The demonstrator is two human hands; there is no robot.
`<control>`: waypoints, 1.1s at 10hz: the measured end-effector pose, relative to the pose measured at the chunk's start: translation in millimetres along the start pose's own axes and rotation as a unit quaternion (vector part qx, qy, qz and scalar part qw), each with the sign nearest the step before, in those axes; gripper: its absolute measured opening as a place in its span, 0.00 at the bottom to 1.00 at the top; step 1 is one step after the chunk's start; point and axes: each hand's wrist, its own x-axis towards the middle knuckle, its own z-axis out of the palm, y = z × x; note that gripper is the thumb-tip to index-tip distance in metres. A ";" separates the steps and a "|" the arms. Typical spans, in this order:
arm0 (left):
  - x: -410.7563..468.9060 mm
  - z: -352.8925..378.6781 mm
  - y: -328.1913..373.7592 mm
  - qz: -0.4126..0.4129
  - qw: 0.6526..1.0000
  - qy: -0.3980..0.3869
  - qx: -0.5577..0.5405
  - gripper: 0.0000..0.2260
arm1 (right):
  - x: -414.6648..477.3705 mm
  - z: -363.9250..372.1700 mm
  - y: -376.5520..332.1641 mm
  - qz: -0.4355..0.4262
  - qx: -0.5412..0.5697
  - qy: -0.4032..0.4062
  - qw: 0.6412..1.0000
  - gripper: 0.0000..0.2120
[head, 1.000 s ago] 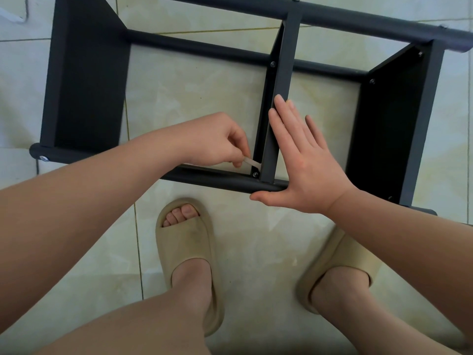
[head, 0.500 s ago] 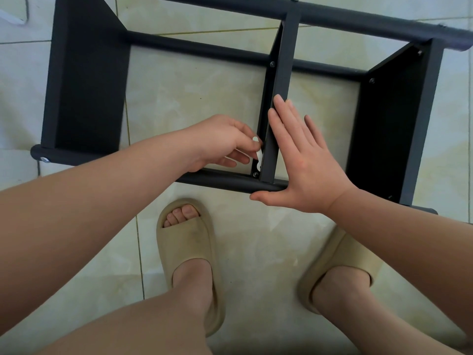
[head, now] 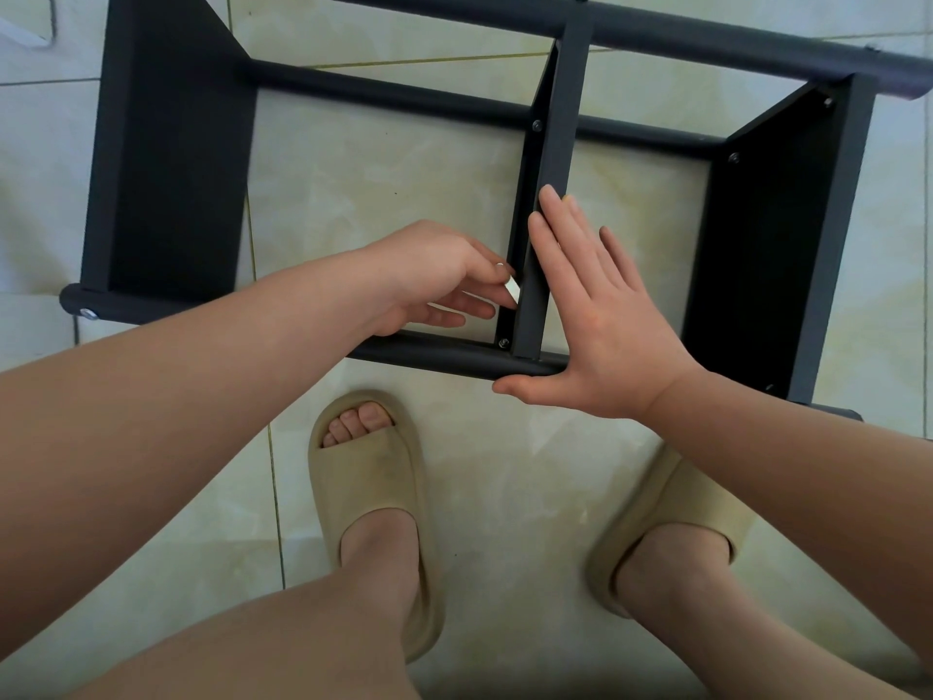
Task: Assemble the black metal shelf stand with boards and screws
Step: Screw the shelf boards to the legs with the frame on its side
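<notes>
Lifted off the near screw [head: 503, 342], the small silver tool [head: 513, 290] now sits higher, pinched in the left hand [head: 434, 280] beside the middle board [head: 563, 144]. The right hand [head: 606, 320] stays flat, fingers straight, bracing that board. The shelf stand [head: 171, 169] lies on its side on the floor; the tool probably needs re-seating for another turn.

Black shelf stand lying on its side, three boards set between its tubes.

The shelf stand [head: 707, 35] is matte black, with round tubes running crosswise, and the middle board [head: 560, 144] stands on edge between them, its near end meeting the near tube [head: 444, 353]. Well left of the middle board stands the broad left board [head: 176, 159], and well right of it the right board [head: 757, 255], also on edge. A near screw [head: 503, 343] sits at the middle board's near end on its left side, and a far screw [head: 537, 125] at its far end. Just left of the middle board, the left hand [head: 429, 275] pinches a small silver key [head: 512, 290].
</notes>
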 end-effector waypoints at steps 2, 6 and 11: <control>-1.2 -0.4 0.2 -0.002 1.000 -0.012 0.029 0.05 | 0.2 -0.1 0.0 0.001 -0.002 0.000 1.000 0.60; 0.4 1.0 -1.4 -0.001 1.000 -0.025 0.018 0.04 | 0.0 -0.7 -0.3 0.002 0.002 -0.003 1.000 0.60; -2.9 -6.0 -3.7 -0.016 0.997 -0.020 0.077 0.05 | -0.1 -2.0 -1.0 0.005 -0.001 -0.011 1.000 0.60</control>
